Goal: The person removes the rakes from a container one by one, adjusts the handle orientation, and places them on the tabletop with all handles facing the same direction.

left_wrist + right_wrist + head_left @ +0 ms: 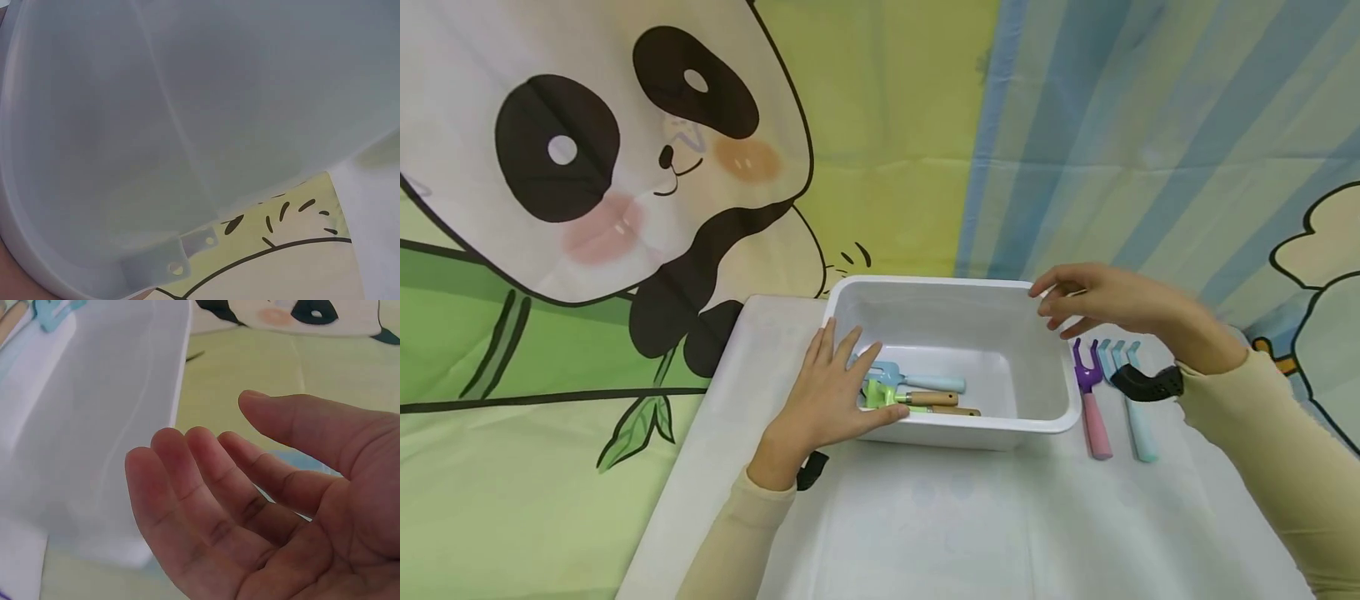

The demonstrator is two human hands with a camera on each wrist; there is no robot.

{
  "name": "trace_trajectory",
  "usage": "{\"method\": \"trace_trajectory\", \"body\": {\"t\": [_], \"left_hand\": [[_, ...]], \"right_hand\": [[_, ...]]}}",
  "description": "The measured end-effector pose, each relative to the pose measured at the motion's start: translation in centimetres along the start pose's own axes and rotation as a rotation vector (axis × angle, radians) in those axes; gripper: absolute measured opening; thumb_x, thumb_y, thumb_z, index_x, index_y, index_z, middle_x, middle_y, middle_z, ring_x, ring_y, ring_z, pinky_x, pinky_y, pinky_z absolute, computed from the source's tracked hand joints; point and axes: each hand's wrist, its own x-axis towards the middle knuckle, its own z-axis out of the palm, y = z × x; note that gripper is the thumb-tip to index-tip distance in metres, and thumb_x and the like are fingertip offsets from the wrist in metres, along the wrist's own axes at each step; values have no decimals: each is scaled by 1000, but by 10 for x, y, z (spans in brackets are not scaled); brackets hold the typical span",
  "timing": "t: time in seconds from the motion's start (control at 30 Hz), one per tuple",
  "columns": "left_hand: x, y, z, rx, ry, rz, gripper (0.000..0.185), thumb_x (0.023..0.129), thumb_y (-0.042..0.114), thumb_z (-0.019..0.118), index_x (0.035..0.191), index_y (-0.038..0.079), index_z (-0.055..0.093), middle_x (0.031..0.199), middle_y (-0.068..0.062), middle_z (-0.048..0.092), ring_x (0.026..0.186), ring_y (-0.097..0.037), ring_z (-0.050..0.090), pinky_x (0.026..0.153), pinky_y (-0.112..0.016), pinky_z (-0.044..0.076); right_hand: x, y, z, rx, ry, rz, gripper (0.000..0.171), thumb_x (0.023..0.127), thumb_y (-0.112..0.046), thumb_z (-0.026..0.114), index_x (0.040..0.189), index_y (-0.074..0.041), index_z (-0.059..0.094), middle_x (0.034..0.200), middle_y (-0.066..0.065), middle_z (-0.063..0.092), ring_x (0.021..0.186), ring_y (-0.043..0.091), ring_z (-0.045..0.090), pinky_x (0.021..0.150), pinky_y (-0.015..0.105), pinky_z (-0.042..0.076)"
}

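A white plastic bin (940,282) stands on a white table (925,517). Inside it lie small garden tools: a pale blue one (917,380) and a green one with a wooden handle (901,398). My left hand (835,387) rests flat against the bin's left wall, fingers straight and thumb by the near-left corner. In the left wrist view the bin wall (187,125) fills the frame. My right hand (1075,300) hovers open at the bin's far right corner, holding nothing. The right wrist view shows its palm (250,506) beside the bin wall (94,425).
Right of the bin, a purple fork with a pink handle (1092,400) and a blue rake with a pale handle (1131,404) lie on the table. A panda-print cloth backdrop (625,167) hangs behind and to the left. The table's left edge runs close to my left forearm.
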Motion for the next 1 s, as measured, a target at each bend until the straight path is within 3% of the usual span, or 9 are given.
{"method": "trace_trajectory", "body": {"t": [0.2,0.5,1.0], "left_hand": [[1,1,-1,-3,-17,-1,104,81,90,37,151,14,46,158,-20,30,148,-49,2,118,-55,2],[0,2,-2,-7,-27,-13,104,81,89,37,152,14,45,159,-20,30,148,-48,1,119,-54,1],[0,-1,-1,-13,-9,-3,105,81,90,33,151,13,46,158,-20,30,148,-49,1,118,-55,2]], "right_hand": [[47,-20,21,25,-109,-26,42,102,-18,61,137,2,49,116,18,60,108,34,62,88,46,55],[108,-19,53,45,-238,-24,40,101,-10,59,137,5,49,118,19,60,112,43,58,90,49,54],[175,-3,98,-52,-301,37,36,98,-12,63,133,-2,57,119,19,61,108,36,60,89,51,53]]}}
